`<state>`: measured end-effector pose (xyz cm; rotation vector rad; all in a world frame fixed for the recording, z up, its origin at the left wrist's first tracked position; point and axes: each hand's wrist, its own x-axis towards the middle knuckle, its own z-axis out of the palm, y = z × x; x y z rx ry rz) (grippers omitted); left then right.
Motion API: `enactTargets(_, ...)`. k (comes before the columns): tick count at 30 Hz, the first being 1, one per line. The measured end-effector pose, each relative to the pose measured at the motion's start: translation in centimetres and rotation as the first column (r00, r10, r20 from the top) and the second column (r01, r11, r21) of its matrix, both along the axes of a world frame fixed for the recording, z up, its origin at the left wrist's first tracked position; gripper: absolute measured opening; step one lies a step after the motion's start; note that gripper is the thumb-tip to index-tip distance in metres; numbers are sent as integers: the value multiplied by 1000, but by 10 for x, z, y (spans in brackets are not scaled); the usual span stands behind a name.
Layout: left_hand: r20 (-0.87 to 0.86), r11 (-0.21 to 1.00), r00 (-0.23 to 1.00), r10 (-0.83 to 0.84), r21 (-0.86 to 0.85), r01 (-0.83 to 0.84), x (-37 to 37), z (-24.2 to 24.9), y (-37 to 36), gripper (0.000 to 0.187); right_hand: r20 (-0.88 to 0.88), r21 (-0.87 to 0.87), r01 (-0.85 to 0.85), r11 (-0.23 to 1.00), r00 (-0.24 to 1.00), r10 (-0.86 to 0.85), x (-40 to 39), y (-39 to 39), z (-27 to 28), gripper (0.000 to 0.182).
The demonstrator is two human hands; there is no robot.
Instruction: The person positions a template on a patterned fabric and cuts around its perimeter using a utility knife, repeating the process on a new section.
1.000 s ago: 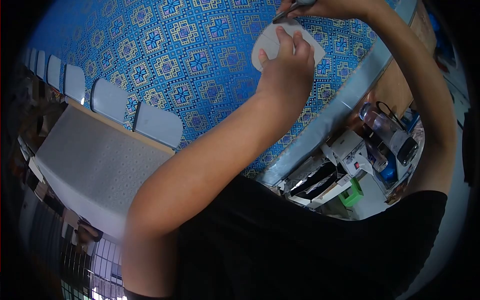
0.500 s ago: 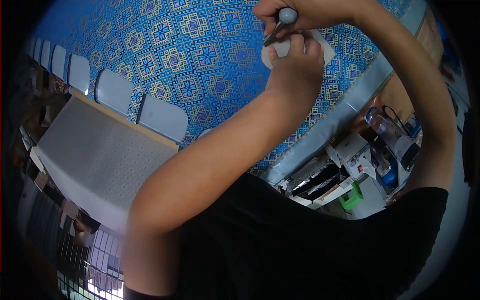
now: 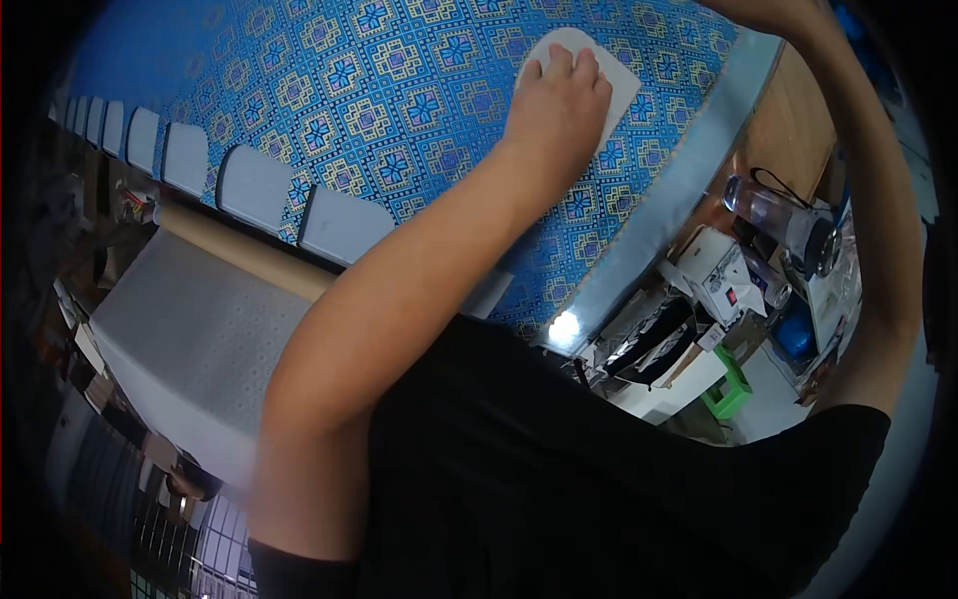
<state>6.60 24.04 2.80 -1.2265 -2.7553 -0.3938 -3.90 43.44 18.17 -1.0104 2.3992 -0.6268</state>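
My left hand (image 3: 561, 95) lies on a white template-like piece (image 3: 617, 82) with one rounded end. Its fingers are spread and press the piece flat on the blue patterned fabric (image 3: 359, 115). At the top edge of the view my right hand (image 3: 766, 12) is mostly cut off, held away from the white piece. Its fingers are out of sight, so whatever it holds, if anything, cannot be seen.
Several grey round-ended panels (image 3: 344, 225) line the fabric's left edge. Beside them stands a roll of grey embossed material (image 3: 215, 319). To the right are a pale fabric border (image 3: 664, 200), a clear bottle (image 3: 763, 205), a white box (image 3: 711, 270) and a green bin (image 3: 730, 387).
My right hand has moved from beside the white piece up and right, and the grey-handled tool it held is out of view. My left hand stays on the piece while the view has shifted.
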Motion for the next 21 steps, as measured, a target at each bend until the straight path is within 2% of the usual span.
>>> enactTargets(2,116,996,990,-85,22,83,-11,-2,-6,56,-31,19,71,997,997,-70,21,21,19,17)
enactTargets(5,52,985,983,-173,-13,174,-27,-7,-13,61,-39,40,184,982,982,-183,68,41,29,17)
enactTargets(6,51,973,975,-217,-69,220,-33,-2,-13,54,-44,36,220,975,975,-218,88,43,25,17)
enactTargets(10,89,928,944,-319,-175,330,-50,11,-8,54,-68,-10,357,934,932,-357,154,25,-21,17)
enactTargets(14,143,893,923,-358,-236,383,-56,16,-2,54,-14,15,543,840,840,-542,196,3,-74,15)
enactTargets(15,156,887,920,-360,-247,390,-58,17,0,54,-17,21,549,835,836,-549,203,-2,-84,15)
enactTargets(17,171,879,916,-364,-263,398,-61,20,3,53,24,-73,601,796,799,-601,212,-9,-100,17)
enactTargets(21,212,860,902,-375,-283,424,-64,20,9,53,3,-91,570,817,820,-572,220,-12,-115,18)
